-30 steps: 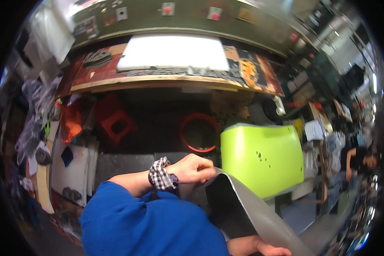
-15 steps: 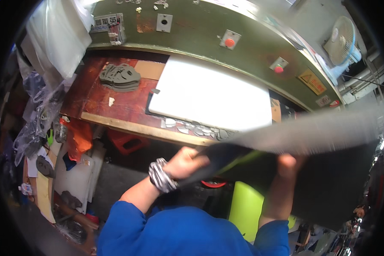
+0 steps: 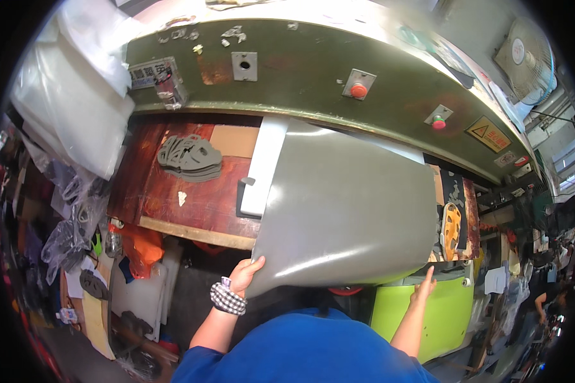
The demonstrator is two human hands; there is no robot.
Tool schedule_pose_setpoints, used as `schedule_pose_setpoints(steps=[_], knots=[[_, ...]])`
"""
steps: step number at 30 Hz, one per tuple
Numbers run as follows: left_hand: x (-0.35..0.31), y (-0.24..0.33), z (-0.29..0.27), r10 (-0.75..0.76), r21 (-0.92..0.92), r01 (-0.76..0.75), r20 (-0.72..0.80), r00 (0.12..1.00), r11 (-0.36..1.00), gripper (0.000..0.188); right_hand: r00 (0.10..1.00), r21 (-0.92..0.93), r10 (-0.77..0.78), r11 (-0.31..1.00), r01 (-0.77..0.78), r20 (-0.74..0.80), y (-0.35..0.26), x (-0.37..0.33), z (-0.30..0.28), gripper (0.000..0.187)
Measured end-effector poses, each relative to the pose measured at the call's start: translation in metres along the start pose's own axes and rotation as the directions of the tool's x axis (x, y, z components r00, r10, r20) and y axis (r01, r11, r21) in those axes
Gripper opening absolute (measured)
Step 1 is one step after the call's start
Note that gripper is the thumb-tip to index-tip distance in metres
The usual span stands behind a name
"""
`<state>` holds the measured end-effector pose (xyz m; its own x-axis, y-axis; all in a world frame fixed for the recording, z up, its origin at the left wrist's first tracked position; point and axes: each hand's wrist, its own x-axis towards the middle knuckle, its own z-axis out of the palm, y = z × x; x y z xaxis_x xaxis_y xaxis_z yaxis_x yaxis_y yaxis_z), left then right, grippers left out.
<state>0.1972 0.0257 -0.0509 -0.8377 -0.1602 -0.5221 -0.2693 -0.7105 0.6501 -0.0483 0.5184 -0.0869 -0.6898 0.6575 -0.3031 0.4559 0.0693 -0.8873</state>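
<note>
A large grey, slightly glossy sheet (image 3: pixel 351 204) lies over a white board (image 3: pixel 269 153) on the red-brown worktable (image 3: pixel 217 210). Its near part sags past the table's front edge. My left hand (image 3: pixel 243 276), with a checked band at the wrist, grips the sheet's near left corner, thumb on top. At the near right corner is my right hand (image 3: pixel 421 290), its fingers stretched out and apart, close to the sheet's edge; whether it touches is unclear. Left of the board sits a stack of grey cut-out pieces (image 3: pixel 190 158).
A green machine beam (image 3: pixel 300 70) with red buttons (image 3: pixel 359 90) runs behind the table. An orange cut-out piece (image 3: pixel 451 231) lies to the right. Below it stands a lime-green panel (image 3: pixel 421 313). Clear plastic sheeting (image 3: pixel 76 102) hangs at left; a fan (image 3: pixel 524 60) is at upper right.
The sheet, dark side showing and blurred at the right before, now lies grey side up across the white board. My left hand moved slightly left and down; my right hand has come off the sheet's surface.
</note>
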Motion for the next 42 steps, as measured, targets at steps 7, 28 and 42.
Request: schedule_pose_setpoints(steps=[7, 28, 42], knots=[[-0.028, -0.015, -0.008, -0.103, 0.097, 0.108, -0.06, 0.993, 0.989, 0.04, 0.945, 0.168, 0.129, 0.968, -0.185, 0.299, 0.025, 0.007, 0.031, 0.079], [0.053, 0.081, -0.009, 0.866, 0.957, 0.281, -0.077, 0.495, -0.076, 0.025, 0.81, -0.32, -0.582, 0.755, 0.572, 0.074, -0.059, 0.032, 0.04, 0.024], [0.14, 0.13, 0.035, 0.854, 0.936, -0.02, -0.311, 0.416, 0.351, 0.028, 0.518, -0.309, -0.773, 0.425, 0.851, 0.365, -0.152, -0.005, 0.139, 0.03]])
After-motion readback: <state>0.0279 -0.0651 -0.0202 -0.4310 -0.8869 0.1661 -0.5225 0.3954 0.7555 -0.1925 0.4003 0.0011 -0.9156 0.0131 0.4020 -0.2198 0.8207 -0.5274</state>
